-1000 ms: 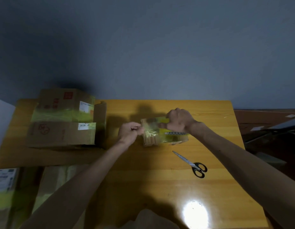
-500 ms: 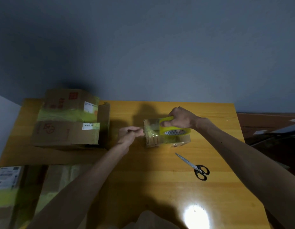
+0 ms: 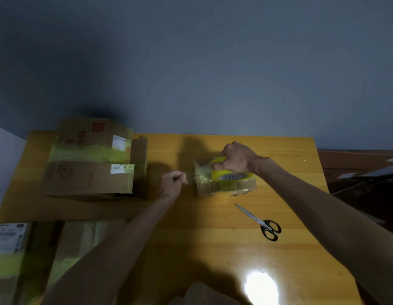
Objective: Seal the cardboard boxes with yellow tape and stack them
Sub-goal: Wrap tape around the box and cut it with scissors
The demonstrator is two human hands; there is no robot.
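Right hand (image 3: pixel 237 159) grips a yellow tape roll (image 3: pixel 232 175) atop a small brown cardboard box (image 3: pixel 224 187) mid-table, left hand (image 3: pixel 172 181) curled just beside the box, its pinch indeterminate; black-handled steel scissors (image 3: pixel 260 223) lie nearby on the yellow wooden table (image 3: pixel 191 238), and two stacked taped cardboard boxes (image 3: pixel 90 166) stand well left.

Cardboard boxes: five in plain view.
- Stacked, left of the frame: two, the upper box (image 3: pixel 90 139) on the lower box (image 3: pixel 85 179).
- Centre right: one small box (image 3: pixel 226 188).
- Lower left corner, beside the table: two, a labelled box (image 3: pixel 8 256) and a plain box (image 3: pixel 81 243).

Yellow tape roll (image 3: pixel 233 176): one.
Scissors (image 3: pixel 260 223): one pair.
Hands: two, left hand (image 3: pixel 172 181) and right hand (image 3: pixel 237 158).
Table (image 3: pixel 213 249): one.
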